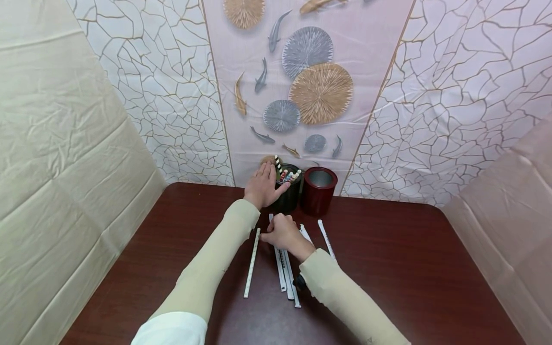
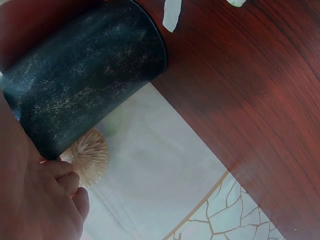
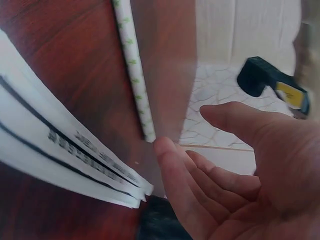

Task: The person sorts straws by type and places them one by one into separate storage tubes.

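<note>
1. left hand (image 1: 262, 188): fingers loosely extended at black canister (image 1: 286, 203) of paper straws (image 1: 295, 176).
2. right hand (image 1: 285, 235): fingers parted, one fingertip just beside green-patterned straw (image 1: 252, 263) on tabletop (image 1: 388, 258).
3. wrapped straws (image 1: 288, 282) lie partly beneath right hand.

Drinking straws (image 1: 284, 176) stood in a canister (image 1: 286, 203) left of another canister (image 1: 317, 197); before them on the table (image 1: 409, 268), wrapped straws (image 1: 287, 276) lay right of an unwrapped straw (image 1: 252, 263).

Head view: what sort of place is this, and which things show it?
Probably a small screened-off workspace indoors: a table, a patterned backdrop behind it, and plain sheets at both sides.
</note>
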The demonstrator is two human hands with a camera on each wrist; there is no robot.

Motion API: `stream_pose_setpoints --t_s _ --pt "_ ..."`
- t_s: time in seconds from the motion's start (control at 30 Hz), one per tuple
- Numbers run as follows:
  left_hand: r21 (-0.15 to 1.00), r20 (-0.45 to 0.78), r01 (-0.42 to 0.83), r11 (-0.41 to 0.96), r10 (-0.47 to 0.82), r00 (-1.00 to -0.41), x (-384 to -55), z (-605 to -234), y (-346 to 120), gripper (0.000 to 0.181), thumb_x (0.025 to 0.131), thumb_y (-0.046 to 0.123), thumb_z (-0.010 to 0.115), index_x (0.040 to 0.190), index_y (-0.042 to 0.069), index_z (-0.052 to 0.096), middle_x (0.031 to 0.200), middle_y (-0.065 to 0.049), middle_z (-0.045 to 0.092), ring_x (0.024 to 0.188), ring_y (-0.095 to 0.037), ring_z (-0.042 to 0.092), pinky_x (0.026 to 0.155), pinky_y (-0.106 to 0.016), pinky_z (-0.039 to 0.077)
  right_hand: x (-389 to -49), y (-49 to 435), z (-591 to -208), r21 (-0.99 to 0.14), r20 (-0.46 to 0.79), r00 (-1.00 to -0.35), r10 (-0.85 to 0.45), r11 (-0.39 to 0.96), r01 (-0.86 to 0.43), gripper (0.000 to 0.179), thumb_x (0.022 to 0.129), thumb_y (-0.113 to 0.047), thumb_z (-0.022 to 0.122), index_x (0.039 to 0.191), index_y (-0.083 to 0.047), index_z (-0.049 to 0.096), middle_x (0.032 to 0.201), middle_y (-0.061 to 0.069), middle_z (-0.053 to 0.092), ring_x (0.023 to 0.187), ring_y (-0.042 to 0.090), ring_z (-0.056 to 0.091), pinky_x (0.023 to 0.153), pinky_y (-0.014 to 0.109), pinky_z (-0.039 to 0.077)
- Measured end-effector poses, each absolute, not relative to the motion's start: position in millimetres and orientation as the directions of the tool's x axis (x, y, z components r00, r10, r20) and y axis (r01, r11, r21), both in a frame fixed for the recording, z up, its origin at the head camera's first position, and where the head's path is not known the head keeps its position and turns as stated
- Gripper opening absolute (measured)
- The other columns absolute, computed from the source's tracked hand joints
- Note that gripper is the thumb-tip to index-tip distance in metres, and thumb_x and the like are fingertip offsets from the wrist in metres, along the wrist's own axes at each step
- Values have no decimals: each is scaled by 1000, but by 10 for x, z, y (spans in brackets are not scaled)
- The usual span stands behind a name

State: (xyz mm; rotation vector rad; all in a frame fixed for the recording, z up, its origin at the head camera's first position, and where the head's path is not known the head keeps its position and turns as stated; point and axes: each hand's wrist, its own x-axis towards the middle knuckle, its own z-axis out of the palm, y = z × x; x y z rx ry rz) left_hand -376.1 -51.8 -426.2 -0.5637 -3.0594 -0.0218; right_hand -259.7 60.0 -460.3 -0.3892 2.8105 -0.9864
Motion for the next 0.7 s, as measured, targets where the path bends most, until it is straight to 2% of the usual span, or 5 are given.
stream_pose_setpoints --t_s 0.17,0.33,0.5,0.6,0.7 --pt "5 36 361 933 361 -932 -3743 -4257 -519 92 108 71 18 170 2 12 179 -16 9 167 -27 10 136 -41 17 -2649 529 -4743 -647 -54 -963 -266 744 -169 41 93 -24 81 57 -9 69 48 -3 58 45 12 55 50 25 45" --pt "6 36 363 932 363 -931 -3743 -4257 -525 92 108 71 17 170 2 12 179 -16 9 167 -28 10 136 -41 18 -2713 453 -4835 -639 -84 -970 -229 759 -124 40 94 -27 80 59 -9 69 50 -1 60 55 17 61 74 39 57" --pt "6 51 364 932 363 -930 -3709 -4240 -523 92 109 70 20 169 2 15 178 -17 12 167 -28 12 135 -41 19 -2750 365 -4898 -611 -132 -978 -163 790 -49 38 93 -32 81 106 3 74 93 18 76 96 38 71 102 53 55" --pt "10 49 364 931 363 -930 -3707 -4234 -522 92 108 70 20 169 2 15 179 -16 11 167 -28 12 135 -41 19 -2746 330 -4910 -612 -138 -980 -142 790 -29 59 91 -31 83 132 6 64 111 22 73 107 44 69 97 51 57" --pt "10 44 364 931 363 -931 -3710 -4229 -523 92 108 71 19 169 2 14 179 -16 10 167 -28 11 136 -41 18 -2751 308 -4917 -621 -158 -978 -139 784 -12 52 90 -27 83 125 7 66 93 17 74 90 38 70 80 44 59"
